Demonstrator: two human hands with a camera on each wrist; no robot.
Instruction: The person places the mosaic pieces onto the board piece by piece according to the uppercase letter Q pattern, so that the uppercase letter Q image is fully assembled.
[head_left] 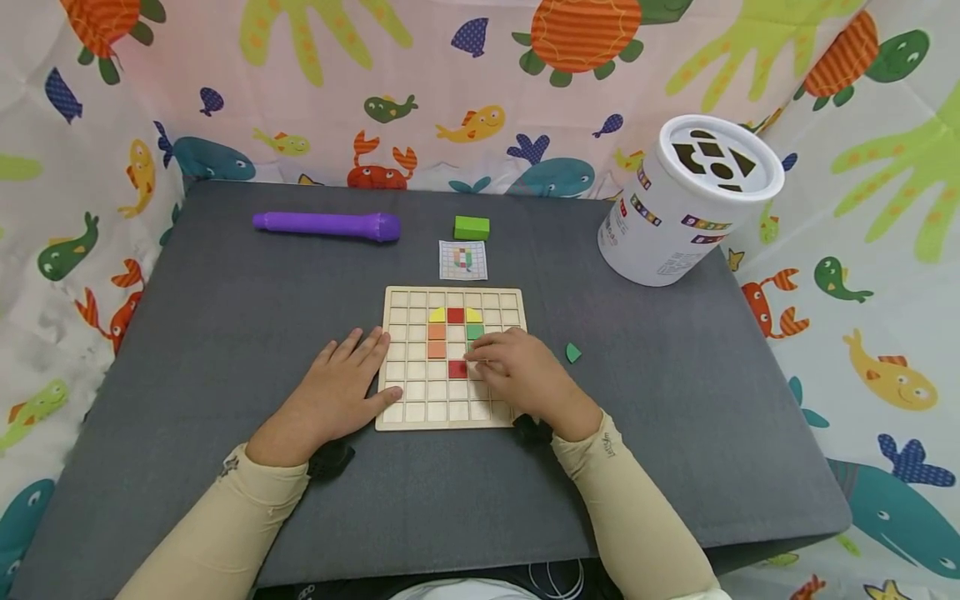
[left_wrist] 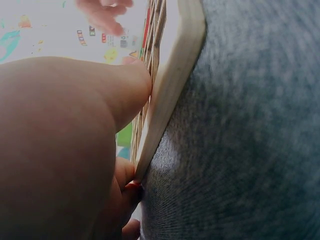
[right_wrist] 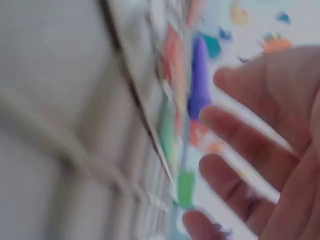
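Note:
A wooden grid board (head_left: pixel 416 412) lies on the grey table. Set in its cells are yellow rounded pieces (head_left: pixel 437 316), red squares (head_left: pixel 455 316), orange squares (head_left: pixel 437 332) and green squares (head_left: pixel 475 332). My left hand (head_left: pixel 337 387) rests along the board's left edge, fingers straight and the thumb (left_wrist: pixel 132 82) over the rim. Over the right half of the board hovers my right hand (head_left: pixel 517 371), its fingertips close to the lower red square. In the right wrist view the fingers (right_wrist: pixel 250 145) are spread, with nothing between them.
A green quarter-round piece (head_left: pixel 573 352) lies right of the board. Behind the board are a small pattern card (head_left: pixel 450 271), a green block (head_left: pixel 472 228) and a purple microphone-shaped stick (head_left: pixel 322 224). A white tub (head_left: pixel 645 242) with a cut-out lid stands at the back right.

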